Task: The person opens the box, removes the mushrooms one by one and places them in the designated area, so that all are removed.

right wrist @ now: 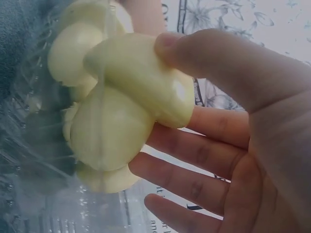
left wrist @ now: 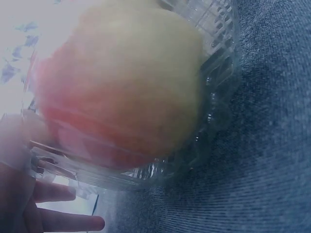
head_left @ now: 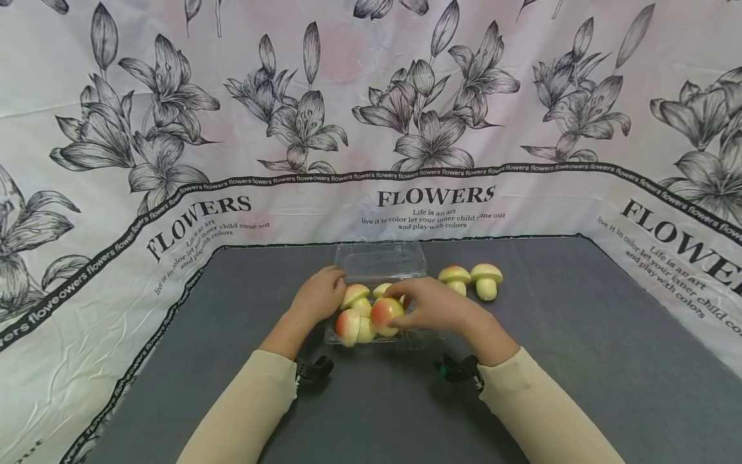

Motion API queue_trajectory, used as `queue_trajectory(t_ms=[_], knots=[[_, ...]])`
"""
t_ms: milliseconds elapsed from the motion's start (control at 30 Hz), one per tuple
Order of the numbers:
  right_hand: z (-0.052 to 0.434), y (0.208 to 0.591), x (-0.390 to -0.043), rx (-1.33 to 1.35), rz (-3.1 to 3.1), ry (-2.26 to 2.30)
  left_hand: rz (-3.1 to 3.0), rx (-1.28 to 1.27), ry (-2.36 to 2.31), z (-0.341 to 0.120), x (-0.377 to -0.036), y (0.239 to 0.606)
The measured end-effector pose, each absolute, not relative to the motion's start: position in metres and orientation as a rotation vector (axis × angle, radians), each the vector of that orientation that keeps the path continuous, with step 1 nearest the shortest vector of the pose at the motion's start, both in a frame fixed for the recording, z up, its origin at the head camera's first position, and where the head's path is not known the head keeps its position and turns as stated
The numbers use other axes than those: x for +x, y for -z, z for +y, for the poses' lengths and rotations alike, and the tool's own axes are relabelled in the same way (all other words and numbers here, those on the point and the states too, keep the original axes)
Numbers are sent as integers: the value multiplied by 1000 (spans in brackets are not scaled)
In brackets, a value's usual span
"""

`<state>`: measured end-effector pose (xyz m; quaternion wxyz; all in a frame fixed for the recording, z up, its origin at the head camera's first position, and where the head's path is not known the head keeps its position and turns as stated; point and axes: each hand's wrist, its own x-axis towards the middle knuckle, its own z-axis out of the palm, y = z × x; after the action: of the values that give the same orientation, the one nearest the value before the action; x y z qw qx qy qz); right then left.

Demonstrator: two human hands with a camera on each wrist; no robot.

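A clear plastic clamshell box [head_left: 379,261], its lid raised at the back, holds several toy mushrooms with red-and-yellow caps. My right hand [head_left: 437,303] pinches one mushroom [head_left: 386,314] between thumb and fingers, over the right part of the box. From the right wrist its pale underside and stem show, with the thumb [right wrist: 204,58] on the cap's edge. My left hand [head_left: 317,295] grips the box's left side near the back corner. Close to the left wrist camera a mushroom's blurred red cap [left wrist: 121,97] shows through the plastic wall; two left fingers [left wrist: 73,220] extend straight outside it.
Two more toy mushrooms [head_left: 487,281] stand on the dark grey tabletop [head_left: 568,335] just right of the box. Behind the table hangs a white cloth [head_left: 324,206] printed with flowers and lettering. A black strap [head_left: 315,368] shows at the left wrist.
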<state>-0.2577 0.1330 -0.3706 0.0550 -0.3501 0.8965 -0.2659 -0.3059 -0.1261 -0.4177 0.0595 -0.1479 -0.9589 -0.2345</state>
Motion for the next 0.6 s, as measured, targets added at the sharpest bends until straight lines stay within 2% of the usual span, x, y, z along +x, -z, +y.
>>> queue_trajectory(t_ms=[600], knots=[[158, 347, -253, -863, 2709, 1071, -2907, -466, 698, -127, -306, 418]])
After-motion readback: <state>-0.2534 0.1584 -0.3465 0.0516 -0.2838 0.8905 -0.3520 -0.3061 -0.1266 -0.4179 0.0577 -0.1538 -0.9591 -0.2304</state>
